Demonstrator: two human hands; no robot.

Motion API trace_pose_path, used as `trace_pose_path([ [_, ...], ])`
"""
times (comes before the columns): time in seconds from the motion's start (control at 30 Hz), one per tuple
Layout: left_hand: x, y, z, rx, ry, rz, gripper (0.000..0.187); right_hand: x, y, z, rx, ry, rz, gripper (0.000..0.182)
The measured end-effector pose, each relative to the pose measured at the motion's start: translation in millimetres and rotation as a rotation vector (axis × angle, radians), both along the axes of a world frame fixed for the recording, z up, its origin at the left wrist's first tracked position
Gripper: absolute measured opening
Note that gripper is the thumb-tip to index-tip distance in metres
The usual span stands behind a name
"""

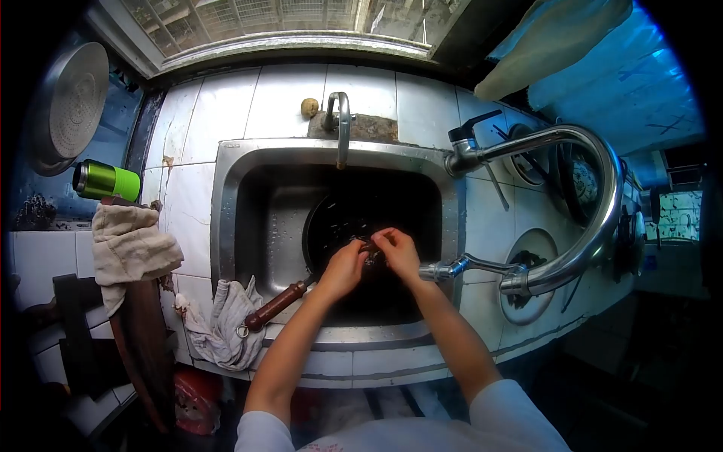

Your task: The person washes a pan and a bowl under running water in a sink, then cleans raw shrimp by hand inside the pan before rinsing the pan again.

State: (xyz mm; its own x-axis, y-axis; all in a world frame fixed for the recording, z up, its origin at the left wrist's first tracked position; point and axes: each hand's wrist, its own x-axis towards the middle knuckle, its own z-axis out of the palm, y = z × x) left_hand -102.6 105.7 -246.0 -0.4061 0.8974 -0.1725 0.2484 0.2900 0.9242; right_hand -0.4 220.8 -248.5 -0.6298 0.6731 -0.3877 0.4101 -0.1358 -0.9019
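Brown wooden handle (276,307), lower left of centre, crosses the sink (226,218) rim; a left forearm (290,354) knock could shift the dark pan (322,233). Mid-frame, left hand (346,267) and right hand (399,252) pinch a small dark piece (367,246), fingertips nearly closed; slick fingers could drop it. Piece's identity, pan's shadowed contents: indeterminable.

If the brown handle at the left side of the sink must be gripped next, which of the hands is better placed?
Probably the left hand: the brown handle lies beside its forearm, whereas the right hand is farther away and would have to reach across that forearm.
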Motion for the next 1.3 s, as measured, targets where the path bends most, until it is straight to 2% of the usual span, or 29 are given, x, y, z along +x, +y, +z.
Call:
trace_pose_path([
  [0.07, -1, 0, 1, -0.211, 0.024, -0.092, 0.02, 8, 5, -3, 0.324, -0.049, 0.058, 0.018],
  [0.13, 1, -2, 1, -0.18, 0.07, -0.098, 0.015, 9, 9, 22, 0.854, 0.009, 0.267, 0.022],
  [0.17, 2, -3, 1, -0.147, 0.117, -0.099, 0.01, 10, 11, 25, 0.852, 0.007, 0.266, 0.022],
  [0.23, 3, -3, -3, -0.105, 0.177, -0.124, 0.009, 12, 15, 28, 0.813, -0.008, 0.575, 0.021],
  [0.27, 4, -3, -3, -0.06, 0.237, -0.146, 0.008, 13, 15, 25, 0.812, -0.009, 0.575, 0.021],
  [0.33, 4, -3, 1, -0.039, 0.221, -0.141, 0.008, 14, 17, 16, 0.445, -0.013, 0.543, 0.019],
  [0.4, 2, -4, 5, -0.022, 0.201, -0.134, 0.009, 12, 16, 21, 0.406, -0.025, 0.537, 0.018],
  [0.47, 2, -5, 8, 0.002, 0.148, -0.127, 0.007, 12, 15, 22, 0.216, -0.053, 0.477, 0.017],
  [0.67, 1, -10, 1, 0.061, 0.064, -0.096, 0.007, 14, 15, 9, 0.154, 0.103, 0.452, 0.015],
  [0.77, 2, -12, -1, 0.013, 0.028, -0.107, 0.008, 11, 14, 9, 0.074, 0.143, 0.386, 0.011],
  [0.9, 4, -9, -4, 0.018, -0.049, -0.049, 0.01, 3, 11, -2, 0.097, 0.147, 0.391, 0.008],
  [0.97, 2, -2, -4, -0.085, -0.22, -0.006, 0.011, -3, 6, -19, -0.071, 0.174, 0.068, 0.007],
  [1.0, 2, 0, -6, -0.084, -0.22, -0.002, 0.011, -4, 8, -20, 0.001, 0.146, 0.004, 0.009],
  [1.07, 1, 4, -14, -0.061, -0.288, 0.032, 0.011, -11, 7, -21, -0.096, 0.223, -0.041, 0.012],
  [1.13, 1, 6, -27, -0.026, -0.293, 0.072, 0.012, -5, 13, -13, -0.087, 0.154, 0.315, 0.017],
  [1.2, -4, 9, -37, -0.189, -0.12, 0.032, 0.018, -3, 15, -31, -0.033, 0.154, 0.339, 0.02],
  [1.23, -6, 9, -39, -0.184, -0.117, 0.031, 0.018, -2, 17, -42, 0.081, 0.042, 0.335, 0.02],
  [1.3, -11, 12, -42, -0.411, 0.232, -0.025, 0.022, -7, 19, -42, 0.219, -0.181, 0.267, 0.021],
])
